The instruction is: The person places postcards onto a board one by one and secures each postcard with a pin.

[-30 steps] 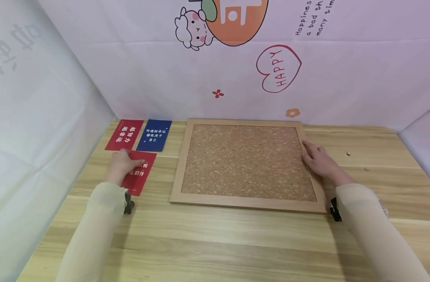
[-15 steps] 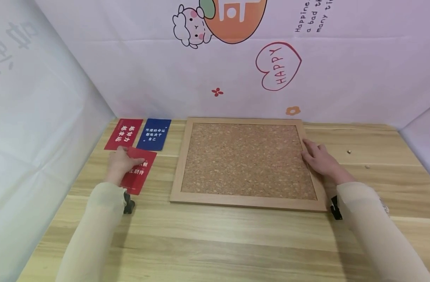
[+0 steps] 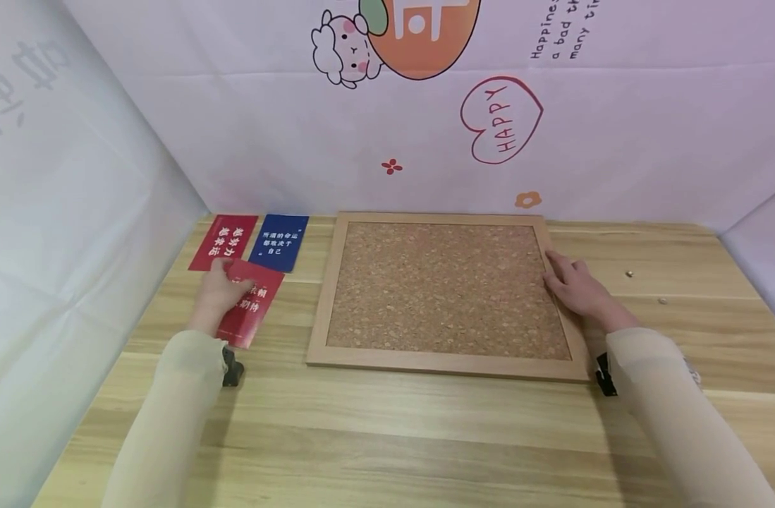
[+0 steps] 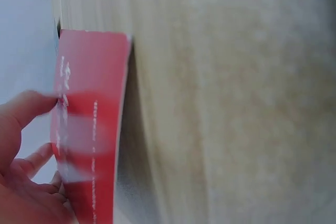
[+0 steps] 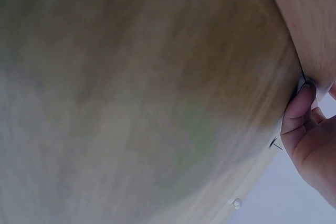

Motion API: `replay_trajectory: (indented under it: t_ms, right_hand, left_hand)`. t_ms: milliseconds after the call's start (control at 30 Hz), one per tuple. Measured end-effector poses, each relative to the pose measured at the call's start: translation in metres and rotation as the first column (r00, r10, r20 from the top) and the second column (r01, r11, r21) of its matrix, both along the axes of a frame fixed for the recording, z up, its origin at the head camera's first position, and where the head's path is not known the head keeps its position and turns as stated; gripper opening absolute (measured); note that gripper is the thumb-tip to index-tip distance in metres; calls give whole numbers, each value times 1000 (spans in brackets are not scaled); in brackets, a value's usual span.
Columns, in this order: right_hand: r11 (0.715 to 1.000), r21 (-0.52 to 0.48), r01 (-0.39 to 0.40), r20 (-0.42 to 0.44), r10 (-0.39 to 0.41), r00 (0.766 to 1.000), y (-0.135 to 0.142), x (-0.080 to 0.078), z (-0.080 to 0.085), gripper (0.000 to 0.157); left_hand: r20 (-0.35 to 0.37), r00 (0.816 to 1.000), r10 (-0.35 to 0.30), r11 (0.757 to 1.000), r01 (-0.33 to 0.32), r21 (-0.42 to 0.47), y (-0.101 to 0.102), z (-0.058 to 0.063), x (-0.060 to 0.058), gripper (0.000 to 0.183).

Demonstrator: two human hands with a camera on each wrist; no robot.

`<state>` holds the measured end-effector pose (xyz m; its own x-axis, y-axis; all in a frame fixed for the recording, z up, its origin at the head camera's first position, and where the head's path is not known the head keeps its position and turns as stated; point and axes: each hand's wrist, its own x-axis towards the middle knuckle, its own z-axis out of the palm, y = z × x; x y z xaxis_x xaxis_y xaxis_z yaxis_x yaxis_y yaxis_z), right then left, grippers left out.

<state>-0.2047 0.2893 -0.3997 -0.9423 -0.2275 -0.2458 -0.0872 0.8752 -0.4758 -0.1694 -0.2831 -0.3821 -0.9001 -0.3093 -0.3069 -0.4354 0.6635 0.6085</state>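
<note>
In the head view my left hand [image 3: 218, 293] pinches a red card [image 3: 260, 303] with white printed characters, thumb on top. The left wrist view shows the card [image 4: 94, 61] tilted up, its edge off the table and a shadow beneath; my left hand [image 4: 26, 150] has its thumb on the near face and fingers behind. A wood-framed cork board [image 3: 447, 293] lies flat in the middle. Along its right edge rests my right hand [image 3: 577, 289], fingertips touching the frame. In the right wrist view that hand [image 5: 310, 140] meets the frame's side [image 5: 310, 24]; part of it is cut off.
Another red card [image 3: 225, 241] and a blue card [image 3: 279, 243] lie side by side at the back left. Two small pins [image 3: 629, 274] sit on the table right of the board. White printed cloth [image 3: 387, 127] hangs at the back and sides of the wooden table [image 3: 425, 437].
The red card in my left hand has lifted off the table and tilted, its top now overlapping the blue card's lower edge. My right hand has stayed on the board's frame.
</note>
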Motion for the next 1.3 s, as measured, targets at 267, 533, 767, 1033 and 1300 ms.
replay_trajectory:
  t_ms: [267,533,767,1033,1300]
  right_hand:
    - [1000,-7,-4,7,4,1000,0,1,1,62]
    - [1000,6,0,10,0,1000,-2,1,1,62]
    - [1000,7,-1,11,1,1000,-1,0,1,62]
    - [1000,-19,-6,15,6,1000,-1,0,1,62]
    - [1000,-21,-5,19,5,1000,-1,-1,2,62]
  left_hand:
    - [-66,998,22,1000,-22,-6,1,-2,-1,57]
    - [-104,994,44,999,-46,-17,3,1,-1,52]
    - [-134,989,68,998,-67,9,9,6,-6,52]
    - [-183,979,85,995,-75,62,26,15,-13,49]
    - [-212,969,130,981,-94,173,47,23,-21,46]
